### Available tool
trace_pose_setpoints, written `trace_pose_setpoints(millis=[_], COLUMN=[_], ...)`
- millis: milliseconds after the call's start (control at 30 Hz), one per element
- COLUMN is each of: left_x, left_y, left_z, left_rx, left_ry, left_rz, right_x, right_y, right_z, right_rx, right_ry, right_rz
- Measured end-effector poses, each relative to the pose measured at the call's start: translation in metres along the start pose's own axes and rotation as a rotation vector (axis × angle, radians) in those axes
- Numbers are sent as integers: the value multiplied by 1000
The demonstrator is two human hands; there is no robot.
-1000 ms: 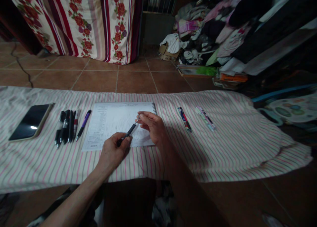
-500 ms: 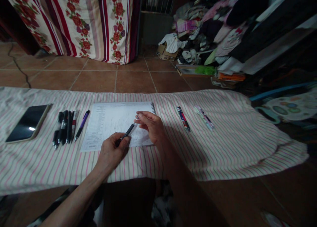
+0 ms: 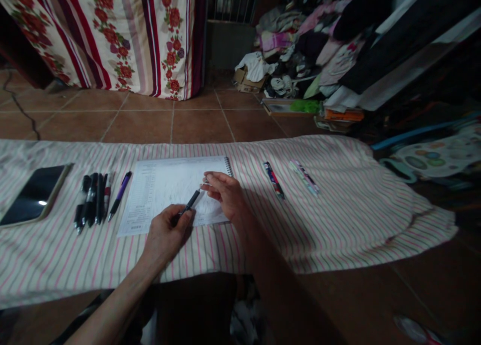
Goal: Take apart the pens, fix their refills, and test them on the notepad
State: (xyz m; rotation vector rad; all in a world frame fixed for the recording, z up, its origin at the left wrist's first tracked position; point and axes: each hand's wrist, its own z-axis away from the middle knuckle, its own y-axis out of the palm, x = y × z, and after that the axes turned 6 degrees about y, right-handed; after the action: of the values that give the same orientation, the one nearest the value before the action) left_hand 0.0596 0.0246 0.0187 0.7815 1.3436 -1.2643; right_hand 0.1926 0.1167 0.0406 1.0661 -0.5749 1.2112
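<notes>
Over the spiral notepad (image 3: pixel 145 197), my left hand (image 3: pixel 168 230) is closed around the barrel of a black pen (image 3: pixel 193 200), which slants up to the right. My right hand (image 3: pixel 225 193) is at the pen's far end, thumb and fingertips pinched together. A small, pale or silvery bit shows at those fingertips, too small to name; whether it is joined to the pen I cannot tell. The notepad's top sheet bears printed text and faint grey marks, and its wire binding is on the right edge.
Left of the notepad lie a purple-and-black pen (image 3: pixel 120 195), several dark pens (image 3: pixel 91 199) and a phone (image 3: pixel 33 194). To the right are a dark patterned pen (image 3: pixel 273 179) and light-coloured pens (image 3: pixel 304 176). A striped cloth (image 3: pixel 338 219) covers the table. Clothes are heaped beyond.
The whole view has shifted slightly, so the things on the table appear a little further left. Both hands keep nearly the same pose at the black pen.
</notes>
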Motion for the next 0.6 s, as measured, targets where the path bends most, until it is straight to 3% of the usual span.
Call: trace_pose_setpoints(millis=[233,600], left_x=[-1,6], left_y=[-1,-1], left_z=[0,-2], left_rx=[54,20], left_ry=[11,15], left_rz=[-95,-35], right_x=[0,0], right_y=[2,2], right_z=[1,0], right_rx=[-15,-6], right_ry=[26,21], right_rz=[-16,-12])
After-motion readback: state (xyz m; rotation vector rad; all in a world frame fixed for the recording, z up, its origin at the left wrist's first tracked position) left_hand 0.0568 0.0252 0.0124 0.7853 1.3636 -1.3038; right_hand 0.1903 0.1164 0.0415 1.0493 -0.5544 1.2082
